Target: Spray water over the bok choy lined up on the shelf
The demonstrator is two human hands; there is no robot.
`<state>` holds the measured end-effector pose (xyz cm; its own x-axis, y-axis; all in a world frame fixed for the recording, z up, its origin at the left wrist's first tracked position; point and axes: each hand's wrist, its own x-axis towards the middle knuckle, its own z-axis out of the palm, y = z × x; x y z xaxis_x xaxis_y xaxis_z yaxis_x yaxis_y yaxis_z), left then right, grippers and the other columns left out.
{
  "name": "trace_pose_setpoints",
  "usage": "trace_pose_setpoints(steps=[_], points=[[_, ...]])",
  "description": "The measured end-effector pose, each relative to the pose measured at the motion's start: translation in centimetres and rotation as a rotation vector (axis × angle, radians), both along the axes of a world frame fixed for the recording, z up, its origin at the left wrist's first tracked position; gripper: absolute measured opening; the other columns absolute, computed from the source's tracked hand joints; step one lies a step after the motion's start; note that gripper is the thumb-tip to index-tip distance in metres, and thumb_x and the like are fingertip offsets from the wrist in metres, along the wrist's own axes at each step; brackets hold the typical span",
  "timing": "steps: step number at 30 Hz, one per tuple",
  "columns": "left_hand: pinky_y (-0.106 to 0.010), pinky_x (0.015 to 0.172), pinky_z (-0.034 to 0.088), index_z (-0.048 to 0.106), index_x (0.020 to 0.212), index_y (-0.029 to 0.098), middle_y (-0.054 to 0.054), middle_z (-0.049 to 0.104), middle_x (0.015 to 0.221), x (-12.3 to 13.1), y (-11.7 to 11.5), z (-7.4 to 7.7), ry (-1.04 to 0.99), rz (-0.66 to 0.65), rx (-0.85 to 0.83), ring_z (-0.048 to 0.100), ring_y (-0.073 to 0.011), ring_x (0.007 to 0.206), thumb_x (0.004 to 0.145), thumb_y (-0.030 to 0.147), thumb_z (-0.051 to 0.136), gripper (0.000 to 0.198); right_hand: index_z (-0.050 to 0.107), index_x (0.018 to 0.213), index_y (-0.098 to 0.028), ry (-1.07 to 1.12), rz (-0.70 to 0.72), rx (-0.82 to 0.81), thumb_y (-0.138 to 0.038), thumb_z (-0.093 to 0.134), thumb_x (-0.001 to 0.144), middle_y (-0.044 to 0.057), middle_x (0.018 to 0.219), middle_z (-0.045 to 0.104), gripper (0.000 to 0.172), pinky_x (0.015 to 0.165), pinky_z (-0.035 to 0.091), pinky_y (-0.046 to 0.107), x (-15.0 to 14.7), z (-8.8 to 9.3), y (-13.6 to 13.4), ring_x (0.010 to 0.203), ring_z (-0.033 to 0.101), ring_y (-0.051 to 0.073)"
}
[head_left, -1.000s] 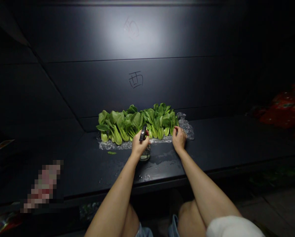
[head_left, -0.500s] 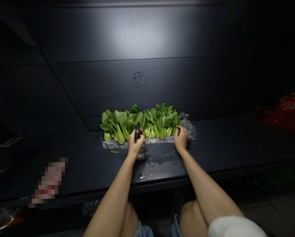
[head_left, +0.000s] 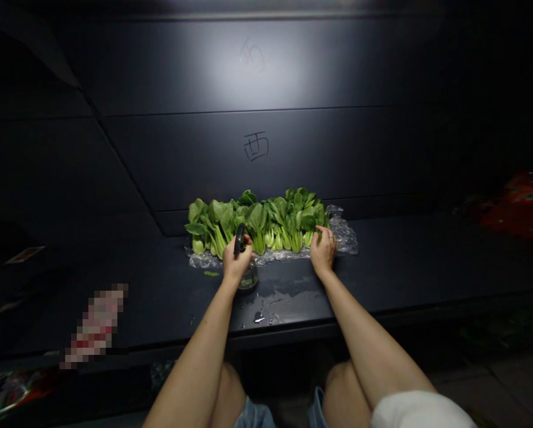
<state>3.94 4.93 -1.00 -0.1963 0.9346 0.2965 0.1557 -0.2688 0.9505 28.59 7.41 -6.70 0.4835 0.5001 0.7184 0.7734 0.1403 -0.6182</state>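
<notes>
A row of green bok choy (head_left: 257, 223) stands on crumpled clear plastic wrap (head_left: 344, 232) against the dark back panel. My left hand (head_left: 235, 261) is closed round the neck of a clear spray bottle (head_left: 249, 279) with a black trigger head, held in front of the row's left half. Some clear liquid shows in the bottle. At the right end of the bok choy is my right hand (head_left: 323, 252), thumb and fingers apart, its fingertips beside the last stalks. Whether they touch the stalks I cannot tell.
Wet patches and drops (head_left: 259, 317) lie on the dark shelf (head_left: 404, 261) near its front edge. A loose leaf piece (head_left: 211, 273) is left of the bottle. Red packages (head_left: 522, 202) sit at far right, and a pixelated patch covers something at left.
My left hand has shifted slightly left with the spray bottle. My right hand has moved a little left along the bok choy, its thumb and fingers spreading. The view has shifted slightly.
</notes>
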Motion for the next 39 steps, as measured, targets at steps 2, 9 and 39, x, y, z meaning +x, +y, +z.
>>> trace_pose_setpoints(steps=[2,9,39], points=[[-0.024,0.051,0.052,0.062,0.084,0.017,0.000,0.065,0.077,-0.2,0.0,0.1,0.001,0.009,-0.011,0.064,-0.0136,0.051,0.067,0.021,0.059,0.018,0.064,0.108,-0.016,-0.003,0.016,0.004,-0.023,0.039,0.090,0.014,0.113,0.066,0.031,0.097,0.041,0.040,-0.6,0.1,0.0,0.110,0.056,0.025],[-0.024,0.052,0.054,0.063,0.088,0.017,0.000,0.066,0.080,-1.0,-0.1,0.2,-0.037,0.019,-0.008,0.063,-0.0123,0.054,0.064,0.018,0.061,0.024,0.065,0.109,-0.016,-0.029,0.045,0.001,-0.022,0.039,0.091,0.014,0.114,0.067,0.032,0.096,0.040,0.039,-2.6,0.5,0.2,0.108,0.056,0.025],[-0.023,0.054,0.054,0.063,0.086,0.017,-0.001,0.065,0.080,-4.8,-0.9,0.7,-0.036,0.143,-0.027,0.062,-0.0114,0.057,0.065,0.014,0.061,0.021,0.059,0.123,-0.016,-0.235,0.242,-0.040,-0.015,0.041,0.088,0.015,0.120,0.065,0.040,0.099,0.040,0.042,-7.4,0.4,0.5,0.114,0.054,0.026]])
